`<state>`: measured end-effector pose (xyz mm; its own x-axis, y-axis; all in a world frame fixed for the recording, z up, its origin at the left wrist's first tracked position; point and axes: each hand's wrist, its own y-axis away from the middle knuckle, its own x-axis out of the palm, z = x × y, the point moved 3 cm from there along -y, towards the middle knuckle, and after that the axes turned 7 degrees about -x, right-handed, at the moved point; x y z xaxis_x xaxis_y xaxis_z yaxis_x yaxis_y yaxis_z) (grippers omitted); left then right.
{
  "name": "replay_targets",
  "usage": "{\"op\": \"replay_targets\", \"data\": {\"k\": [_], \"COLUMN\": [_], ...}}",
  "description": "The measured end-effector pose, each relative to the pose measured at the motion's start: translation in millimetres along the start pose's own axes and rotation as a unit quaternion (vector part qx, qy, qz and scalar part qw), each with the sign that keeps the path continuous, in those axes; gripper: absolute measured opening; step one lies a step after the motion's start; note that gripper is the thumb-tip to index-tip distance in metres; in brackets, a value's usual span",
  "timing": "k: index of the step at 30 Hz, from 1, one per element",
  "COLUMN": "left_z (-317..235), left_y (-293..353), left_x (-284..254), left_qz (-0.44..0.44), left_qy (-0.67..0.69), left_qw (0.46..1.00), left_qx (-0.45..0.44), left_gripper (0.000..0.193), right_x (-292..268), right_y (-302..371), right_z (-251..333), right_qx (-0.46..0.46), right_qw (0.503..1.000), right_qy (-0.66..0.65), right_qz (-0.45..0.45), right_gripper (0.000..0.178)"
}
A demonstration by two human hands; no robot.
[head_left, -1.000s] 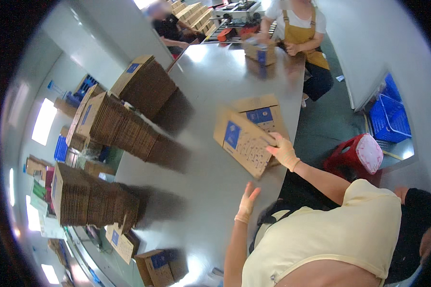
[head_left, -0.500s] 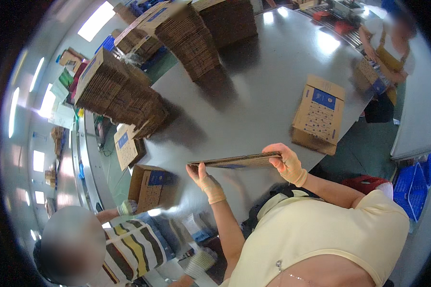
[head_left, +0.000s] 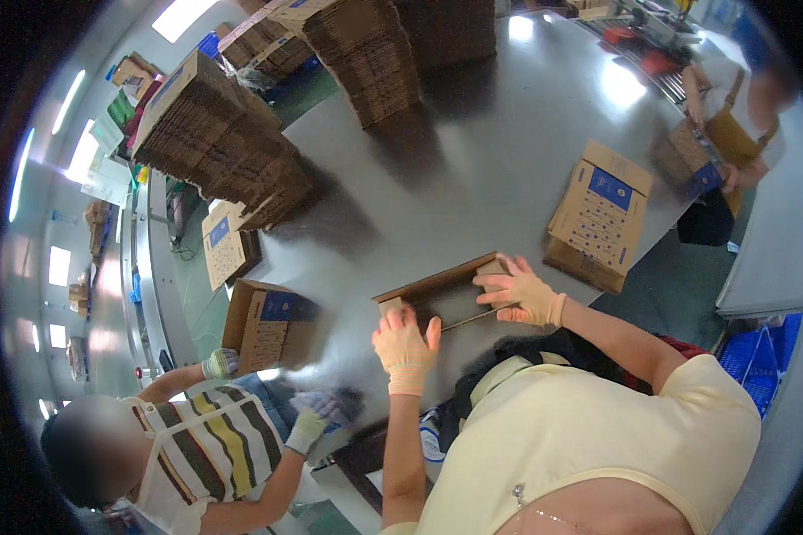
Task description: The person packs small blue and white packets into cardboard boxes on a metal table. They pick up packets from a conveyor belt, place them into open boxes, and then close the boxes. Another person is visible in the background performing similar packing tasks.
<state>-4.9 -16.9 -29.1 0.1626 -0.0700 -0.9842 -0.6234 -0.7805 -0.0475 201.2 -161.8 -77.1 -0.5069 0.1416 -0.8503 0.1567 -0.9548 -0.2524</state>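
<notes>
"While looking down at the metal table [head_left: 455,192], where to find the half-folded box [head_left: 451,279]?"

"At the near edge of the table, between the left hand [head_left: 404,350] and the right hand [head_left: 522,294]. See a back wall [head_left: 428,285] standing up, with a flap at each end. Resting on the table or just above it? Cannot tell."

"Doing what with the left hand?"

"Touching the left flap [head_left: 390,305] with bent fingers and with the thumb out wide. Pinching or only pushing? Cannot tell."

"And with the right hand?"

"Touching the right flap [head_left: 488,270] with fingers spread wide. Again, cannot tell about any pinch."

"Now look at the right side of the table. See what?"

"See a flat-topped box [head_left: 600,214] with a blue patch [head_left: 610,187], close to the table's right edge. At the table's far right edge, find a person in a yellow apron [head_left: 732,134]."

"And on the left?"

"See tall cardboard stacks [head_left: 214,143] along the table's left side. At the table's near left corner, find an open box [head_left: 268,334] by the gloved hand [head_left: 220,363] of a person in stripes [head_left: 223,437]."
</notes>
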Motion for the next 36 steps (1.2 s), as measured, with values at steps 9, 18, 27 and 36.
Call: {"op": "replay_targets", "data": {"k": [9,18,27,36], "left_z": [-26.5,34.5,62.5,62.5], "left_y": [-17.5,-22.8,45.7,21.4], "left_x": [24.1,49.6,203.0,93.0], "left_qz": [-0.127,-0.174,0.12,-0.05], "left_qy": [-0.107,0.172,0.728,0.348], "left_qw": [0.98,0.966,0.569,0.889], "left_qx": [0.107,-0.086,-0.363,-0.293], "left_gripper": [0.033,0.033,0.062,0.022], "right_x": [21.6,-5.1,50.5,70.6], "right_y": [-29.2,-15.3,-26.7,-56.9], "right_z": [-18.0,-1.2,52.1,95.1], "right_qx": [0.141,0.058,-0.158,-0.14], "right_qw": [0.966,0.969,0.949,0.945], "right_qy": [-0.156,-0.108,0.071,0.086], "right_qz": [-0.149,-0.216,0.264,0.281], "right_gripper": [0.029,0.085,0.012,0.012]}}
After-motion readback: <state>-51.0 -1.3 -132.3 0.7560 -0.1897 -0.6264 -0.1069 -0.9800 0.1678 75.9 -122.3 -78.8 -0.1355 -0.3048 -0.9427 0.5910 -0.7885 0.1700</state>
